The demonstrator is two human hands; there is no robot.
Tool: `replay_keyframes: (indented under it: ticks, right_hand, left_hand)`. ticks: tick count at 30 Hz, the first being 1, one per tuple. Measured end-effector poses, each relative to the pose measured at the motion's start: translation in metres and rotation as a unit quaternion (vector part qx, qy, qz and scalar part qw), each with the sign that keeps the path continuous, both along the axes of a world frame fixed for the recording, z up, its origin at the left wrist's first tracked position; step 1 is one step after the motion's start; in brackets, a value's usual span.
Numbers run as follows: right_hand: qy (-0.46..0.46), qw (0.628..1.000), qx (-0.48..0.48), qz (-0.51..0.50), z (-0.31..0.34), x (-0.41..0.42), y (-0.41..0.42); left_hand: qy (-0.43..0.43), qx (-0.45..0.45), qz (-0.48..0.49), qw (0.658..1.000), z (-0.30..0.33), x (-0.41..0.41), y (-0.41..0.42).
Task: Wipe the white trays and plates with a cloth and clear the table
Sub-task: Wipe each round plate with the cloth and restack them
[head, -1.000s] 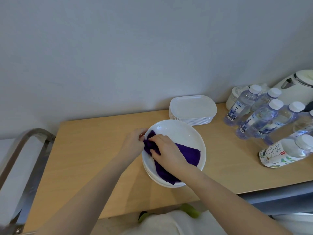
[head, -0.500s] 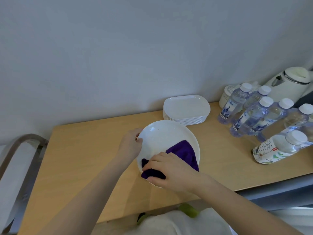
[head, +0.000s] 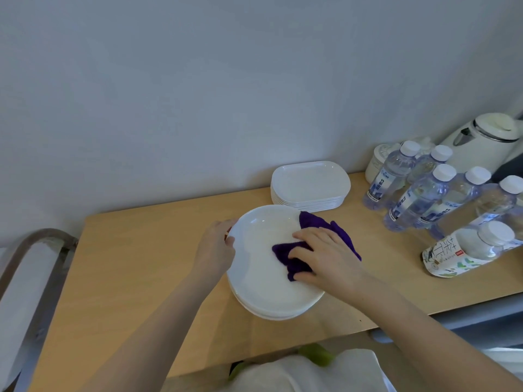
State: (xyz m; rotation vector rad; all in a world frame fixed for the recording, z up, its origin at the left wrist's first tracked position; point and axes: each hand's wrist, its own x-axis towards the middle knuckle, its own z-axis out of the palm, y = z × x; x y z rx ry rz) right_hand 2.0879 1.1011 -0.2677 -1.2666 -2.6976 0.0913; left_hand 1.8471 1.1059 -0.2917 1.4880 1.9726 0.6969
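The table (head: 135, 278) is long and made of light wood, and it stands against a plain wall. At the back of it sits a stack of white trays (head: 310, 183), close to the wall. Right in front of the trays is a stack of round white plates (head: 266, 267), near the front edge of the table. Off to the right stand many water bottles (head: 418, 199) with white caps, one tea bottle (head: 464, 254) lying on its side, and a white kettle (head: 486, 142) in the corner.

The step now looks like wiping the top plate of the round stack. The purple cloth (head: 288, 254) lies on the right half of that plate, and part of it hangs over the plate's far right rim. The right hand (head: 328, 258) presses down on the cloth with its fingers spread out fairly flat, so its grip is not a fist; it pushes the cloth more than it grabs it. The left hand (head: 216, 247) holds the left rim of the top plate, with its fingers curled on the edge to keep the plate from sliding.

The left half of the plate shows bare, so I think the next move is to rub the cloth across that side. The right hand needs to push firmly, and the left hand needs to keep the plate steady. After that, this plate may need lifting off so the one under it can be wiped.
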Motion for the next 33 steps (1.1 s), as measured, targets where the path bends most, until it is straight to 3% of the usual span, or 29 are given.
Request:
replay_keyframes:
  ticks: [11,14,17,20,25,28,33]
  right_hand:
    - [-0.011,0.987,-0.009,-0.159,-0.012,-0.034,0.049]
    - [-0.020,0.985,0.039,-0.170,-0.005,-0.044,0.048]
    - [-0.035,0.982,0.107,-0.151,-0.004,-0.050,0.041]
    - [-0.030,0.991,0.096,-0.088,-0.007,-0.044,0.038]
    - [-0.089,0.993,0.046,-0.062,-0.014,-0.029,0.034]
    - [-0.080,0.990,0.037,-0.106,-0.016,-0.028,0.037]
    - [-0.075,0.975,0.060,-0.202,-0.004,-0.045,0.047]
  left_hand:
    - [0.002,0.018,-0.004,1.000,-0.001,0.002,-0.004]
    - [0.015,0.019,-0.011,1.000,0.000,0.003,-0.005]
    - [0.080,0.031,-0.032,0.996,0.002,0.007,-0.010]
    - [0.164,0.087,-0.043,0.982,0.006,0.012,-0.016]
    - [0.339,0.196,-0.137,0.910,0.014,0.032,-0.016]
    - [0.370,0.165,-0.165,0.899,0.016,0.042,-0.016]
    - [0.351,0.131,-0.152,0.914,0.017,0.035,-0.020]
